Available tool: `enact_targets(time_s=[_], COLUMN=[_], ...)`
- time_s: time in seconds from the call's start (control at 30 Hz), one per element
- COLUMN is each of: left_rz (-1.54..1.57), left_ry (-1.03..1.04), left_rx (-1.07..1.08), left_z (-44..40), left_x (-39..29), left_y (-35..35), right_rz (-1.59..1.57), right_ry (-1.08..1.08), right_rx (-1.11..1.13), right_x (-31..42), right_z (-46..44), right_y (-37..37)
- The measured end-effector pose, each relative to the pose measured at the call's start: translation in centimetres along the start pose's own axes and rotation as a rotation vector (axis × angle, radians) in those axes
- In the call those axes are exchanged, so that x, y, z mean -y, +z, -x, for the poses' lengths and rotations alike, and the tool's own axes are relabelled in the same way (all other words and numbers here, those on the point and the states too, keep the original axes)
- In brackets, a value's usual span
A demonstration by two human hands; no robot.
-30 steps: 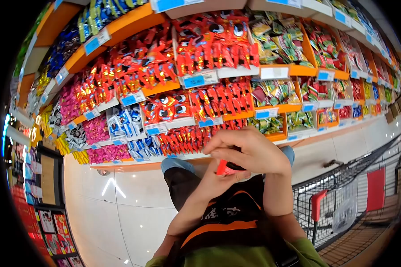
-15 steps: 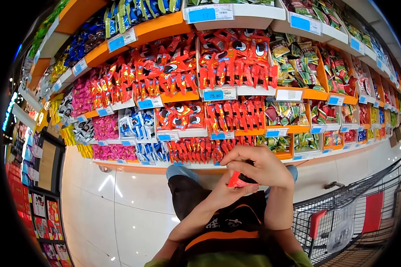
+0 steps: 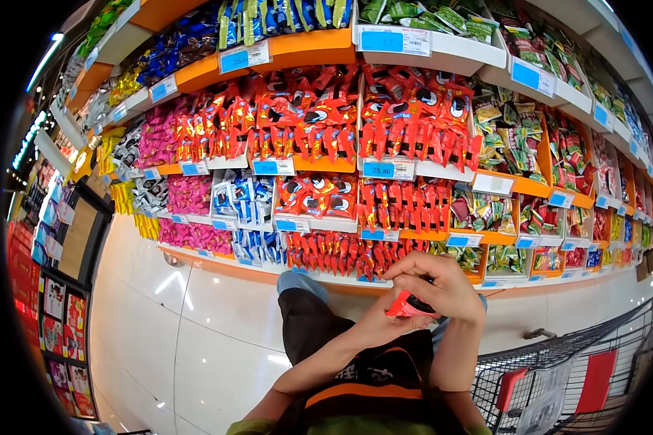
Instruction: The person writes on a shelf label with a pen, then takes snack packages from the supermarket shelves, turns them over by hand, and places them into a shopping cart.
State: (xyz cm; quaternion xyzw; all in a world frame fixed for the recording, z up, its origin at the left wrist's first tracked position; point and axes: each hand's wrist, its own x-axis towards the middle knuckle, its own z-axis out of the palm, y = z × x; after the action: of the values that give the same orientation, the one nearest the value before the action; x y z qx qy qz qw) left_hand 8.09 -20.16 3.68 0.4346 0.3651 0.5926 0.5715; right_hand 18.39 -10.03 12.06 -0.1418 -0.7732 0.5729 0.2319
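Observation:
A small red-and-black snack packet (image 3: 412, 305) sits between my hands, in front of the lower shelf. My left hand (image 3: 379, 319) is closed around its lower left side, with some fingers hidden behind it. Over the top of the packet, my right hand (image 3: 442, 288) is closed with bent fingers, its thumb and fingertips close to the dark upper part. Beyond them, red wrapped packets (image 3: 334, 252) fill the bottom shelf box. More red packets with printed eyes (image 3: 315, 194) lie in the boxes above.
A wire shopping cart (image 3: 511, 388) stands at my right. Stepped shelves with orange edges (image 3: 297, 52) curve across the front, holding pink packets (image 3: 189, 194) and green packets (image 3: 511, 138). White tiled floor (image 3: 145, 319) lies to the left, beside a black display stand (image 3: 87, 246).
The camera view has shifted, so the shelves appear lower and further right. Both hands, still on the red-and-black packet, appear slightly lower and to the right; more of its black part shows.

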Motion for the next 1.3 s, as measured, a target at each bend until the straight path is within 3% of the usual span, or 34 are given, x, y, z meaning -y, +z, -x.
enact_targets(time_s=[0.47, 0.57, 0.63, 0.7, 0.77, 0.83, 0.87, 0.93, 0.97, 1.0, 1.1, 1.17, 1.3], left_rz=[0.017, -0.173, -0.278, -0.299, -0.457, -0.437, -0.455, -0.509, -0.821, -1.095, -1.435, -1.641, -1.676], left_ry=[0.010, 0.071, 0.151, 0.266, 0.442, 0.368, 0.273, 0.557, 0.532, 0.668, 0.712, 0.511, 0.282], left_rx=[0.083, -0.007, -0.090, -0.125, -0.168, -0.233, -0.252, -0.304, -0.341, -0.414, -0.447, -0.269, -0.117], left_z=[-0.6, -1.4, -2.1, -3.5, -5.4, -7.1, -7.7, -11.8, -13.3, -14.8, -19.4, -22.6, -23.3], left_x=[0.0, -0.9, -4.2, -5.8, -7.9, -9.8, -11.9, -10.5, -12.4, -14.1, -15.8, -14.9, -15.9], left_y=[-0.9, -2.3, -3.1, -5.0, -6.6, -7.8, -7.5, -10.6, -10.8, -10.2, -11.1, -14.7, -14.6], right_rz=[-0.202, -0.226, -0.133, -0.167, -0.229, -0.178, -0.170, -0.161, -0.098, -0.031, 0.314, 0.433, 0.783], right_ry=[-0.013, -0.221, -0.136, -0.078, 0.181, 0.436, 0.435, 0.439, 0.389, 0.338, 0.037, -0.125, -0.385], right_rx=[-0.118, -0.656, -0.840, -0.809, -0.648, -0.475, -0.478, -0.495, -0.526, -0.554, -0.673, -0.734, -0.735], right_x=[-2.3, -3.0, -5.7, -8.3, -10.6, -11.2, -11.0, -10.7, -10.3, -9.8, -5.5, -3.0, -0.6], right_z=[0.1, 0.6, 2.8, 6.0, 10.2, 13.3, 13.5, 14.0, 13.6, 12.4, 6.2, 1.9, -7.1], right_y=[0.6, 1.8, 1.3, 1.0, 1.9, 3.1, 2.9, 3.2, 3.0, 2.0, -1.5, -3.9, -9.6])
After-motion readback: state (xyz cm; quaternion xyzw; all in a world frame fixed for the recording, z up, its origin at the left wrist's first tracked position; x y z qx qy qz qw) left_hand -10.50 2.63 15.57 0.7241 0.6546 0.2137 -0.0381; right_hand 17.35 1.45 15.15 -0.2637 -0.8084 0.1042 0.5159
